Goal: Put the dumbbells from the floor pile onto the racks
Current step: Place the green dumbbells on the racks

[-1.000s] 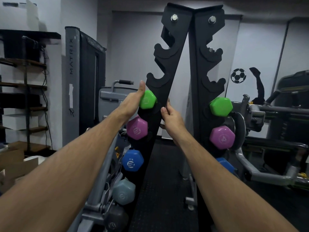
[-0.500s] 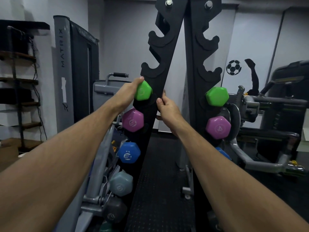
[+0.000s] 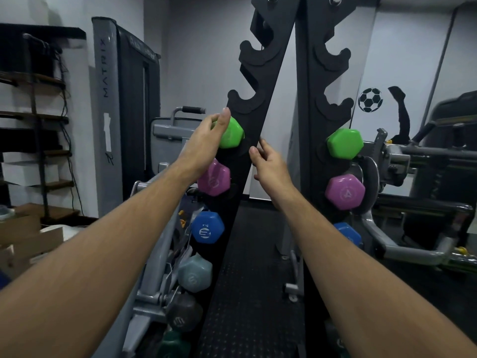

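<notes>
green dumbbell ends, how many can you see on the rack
2: one green end on the left upright under the left hand, one green end on the right upright, both above the purple ones. No others show.

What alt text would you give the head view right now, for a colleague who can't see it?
Two bare hands reach to a black A-frame dumbbell rack: the left hand touches the green dumbbell seated in its cradle, the right hand hovers open beside the rack's edge. Purple and blue dumbbells sit below; the upper cradles are empty.
</notes>
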The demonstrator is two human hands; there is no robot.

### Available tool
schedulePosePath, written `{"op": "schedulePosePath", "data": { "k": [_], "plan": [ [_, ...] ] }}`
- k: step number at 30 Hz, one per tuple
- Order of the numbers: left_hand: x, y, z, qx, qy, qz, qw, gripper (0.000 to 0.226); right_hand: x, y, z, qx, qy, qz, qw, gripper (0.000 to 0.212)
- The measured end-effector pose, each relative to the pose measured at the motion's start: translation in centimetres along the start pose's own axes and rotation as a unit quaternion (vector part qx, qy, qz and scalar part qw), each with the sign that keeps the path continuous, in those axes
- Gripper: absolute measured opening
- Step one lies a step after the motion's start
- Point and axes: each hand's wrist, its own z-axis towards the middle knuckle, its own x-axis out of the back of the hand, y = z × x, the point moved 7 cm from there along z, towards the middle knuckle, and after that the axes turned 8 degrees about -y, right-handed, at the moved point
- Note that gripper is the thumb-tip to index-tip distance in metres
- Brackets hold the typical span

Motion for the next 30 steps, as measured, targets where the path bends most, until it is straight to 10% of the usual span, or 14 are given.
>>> {"op": "schedulePosePath", "data": {
  "k": [19, 30],
  "plan": [
    [-6.7, -9.7, -20.3, -0.077, 0.216, 0.044, 0.972, 0.038, -2.0, 13.7, -13.4, -0.104, -0.019, -0.018, 0.994, 0.06],
    [-18.9, -27.9, -34.7, 0.248, 0.113, -0.012, 0.962, 0.024, -5.0, 31.6, -26.6, -0.302, -0.075, -0.03, 0.95, 0.062]
  ]
}}
